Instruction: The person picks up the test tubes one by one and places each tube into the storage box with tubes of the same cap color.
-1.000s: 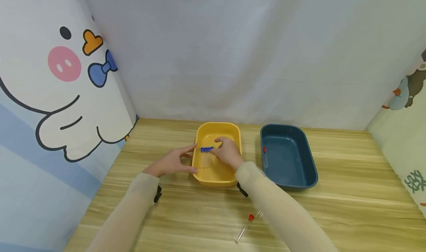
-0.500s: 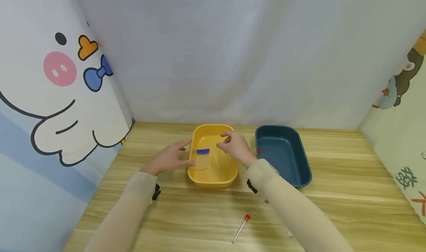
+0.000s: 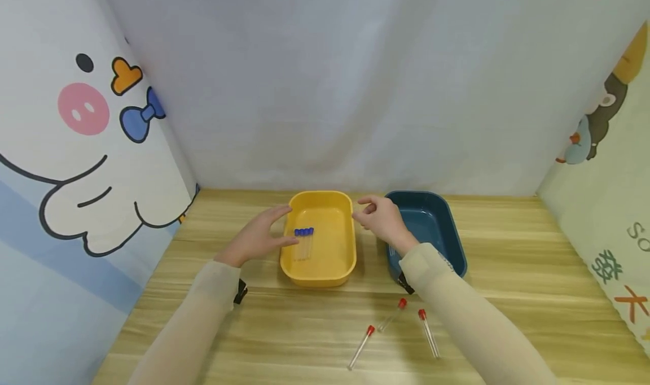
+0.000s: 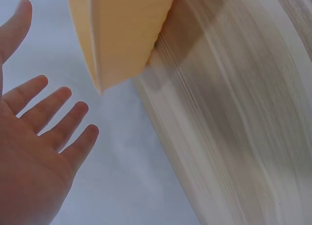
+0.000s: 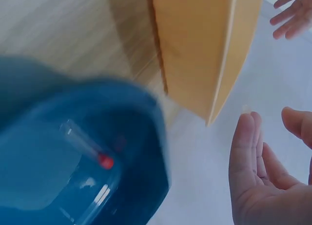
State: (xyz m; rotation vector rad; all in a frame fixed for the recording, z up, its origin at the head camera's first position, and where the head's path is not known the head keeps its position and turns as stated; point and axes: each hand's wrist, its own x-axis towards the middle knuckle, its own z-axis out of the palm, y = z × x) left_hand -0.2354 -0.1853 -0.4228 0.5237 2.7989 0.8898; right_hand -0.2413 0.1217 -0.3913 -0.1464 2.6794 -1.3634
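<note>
My left hand (image 3: 256, 235) stands at the left rim of the yellow tray (image 3: 332, 252), fingers spread and thumb reaching over the edge. In the left wrist view its palm shows with nothing in it. Several blue-capped test tubes (image 3: 303, 243) lie side by side in that tray, toward its left wall. My right hand (image 3: 381, 221) hovers between the yellow tray and the dark blue tray (image 3: 434, 227), covering part of the blue one. Its fingers are loosely bent, thumb apart, holding nothing. A red-capped test tube (image 5: 90, 147) lies inside the blue tray in the right wrist view.
On the wooden table (image 3: 284, 328), in front of the trays, lie red-capped test tubes: one on the left (image 3: 360, 348), a middle tube (image 3: 392, 316) and a right-hand tube (image 3: 429, 335). A white cloth wall (image 3: 325, 91) rises behind the trays.
My right hand has left the blue-capped tubes and moved right, out of the yellow tray toward the blue one. The left hand stays by the yellow rim. The view has shifted slightly right.
</note>
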